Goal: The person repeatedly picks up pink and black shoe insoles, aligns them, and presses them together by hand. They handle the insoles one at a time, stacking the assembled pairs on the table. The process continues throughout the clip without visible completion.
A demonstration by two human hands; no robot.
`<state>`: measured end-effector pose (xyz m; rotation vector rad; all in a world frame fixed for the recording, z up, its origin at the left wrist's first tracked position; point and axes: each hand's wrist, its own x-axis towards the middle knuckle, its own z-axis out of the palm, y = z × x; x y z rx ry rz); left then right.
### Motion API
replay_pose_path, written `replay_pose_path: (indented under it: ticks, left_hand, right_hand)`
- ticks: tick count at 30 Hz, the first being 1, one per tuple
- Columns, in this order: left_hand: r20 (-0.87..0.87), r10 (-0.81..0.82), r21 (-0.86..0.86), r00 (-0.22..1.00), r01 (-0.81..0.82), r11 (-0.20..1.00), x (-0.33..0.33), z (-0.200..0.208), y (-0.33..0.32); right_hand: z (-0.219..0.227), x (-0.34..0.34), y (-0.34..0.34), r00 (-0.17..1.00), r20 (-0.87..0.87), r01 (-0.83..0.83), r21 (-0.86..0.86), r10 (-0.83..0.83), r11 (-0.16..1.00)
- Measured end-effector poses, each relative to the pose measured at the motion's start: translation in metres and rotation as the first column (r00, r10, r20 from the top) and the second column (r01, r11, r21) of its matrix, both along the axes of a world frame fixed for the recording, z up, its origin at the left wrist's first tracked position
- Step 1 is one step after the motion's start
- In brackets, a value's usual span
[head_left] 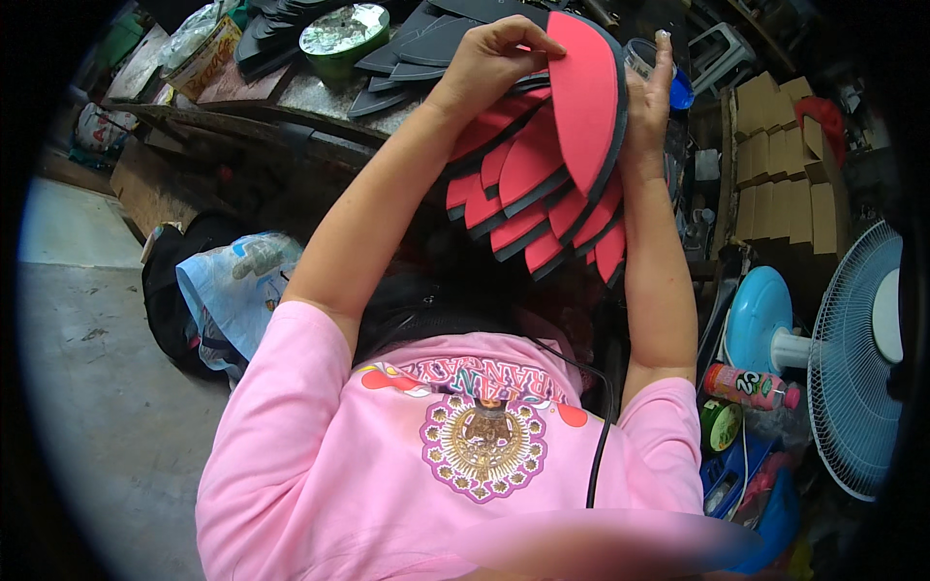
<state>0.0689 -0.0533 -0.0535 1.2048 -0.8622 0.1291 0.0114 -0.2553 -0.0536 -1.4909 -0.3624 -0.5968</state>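
Note:
My left hand is closed in a pinch on the left edge of a red, black-backed foam half-oval, which stands raised. Just right of that piece, my right hand has one digit stretched upward with a whitish tip. Its palm is against or close behind the piece's right edge, and its other fingers are hidden. Below and left, between my forearms, several more red foam pieces with dark edges overlap in a fan. What bears them up is hidden.
Dark foam sheets and a green tub lie on the workbench. Stacked cardboard pieces stand at right, above a fan and a bottle. A light-blue bag sits at left.

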Motion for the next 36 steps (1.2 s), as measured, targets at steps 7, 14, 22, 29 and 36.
replay_pose_path:
  ticks: [7, 14, 22, 29, 36]
  left_hand:
    - [-0.064, -0.143, 0.178, 0.988, 0.152, 0.972, -0.009, 0.013, 0.016]
    - [-0.398, -0.188, 0.092, 0.898, 0.242, 0.966, -0.014, 0.016, 0.011]
    - [-0.471, -0.244, 0.127, 0.848, 0.338, 0.932, -0.014, 0.022, 0.014]
    - [-0.448, -0.337, 0.073, 0.828, 0.409, 0.909, -0.017, 0.026, 0.018]
    - [-0.469, -0.388, 0.087, 0.793, 0.479, 0.874, -0.013, 0.027, 0.023]
  right_hand:
    - [0.017, -0.008, -0.01, 1.0, -0.022, -0.011, -0.027, 0.011, 1.0]
    - [0.013, -0.012, 0.007, 0.994, -0.055, -0.106, -0.148, 0.099, 0.983]
    - [0.018, -0.015, 0.008, 0.999, -0.022, -0.045, -0.25, 0.04, 0.967]
    - [0.015, -0.017, 0.009, 0.99, -0.122, 0.018, -0.371, -0.068, 0.928]
    - [0.014, -0.017, 0.01, 0.995, -0.093, -0.072, -0.376, 0.04, 0.924]
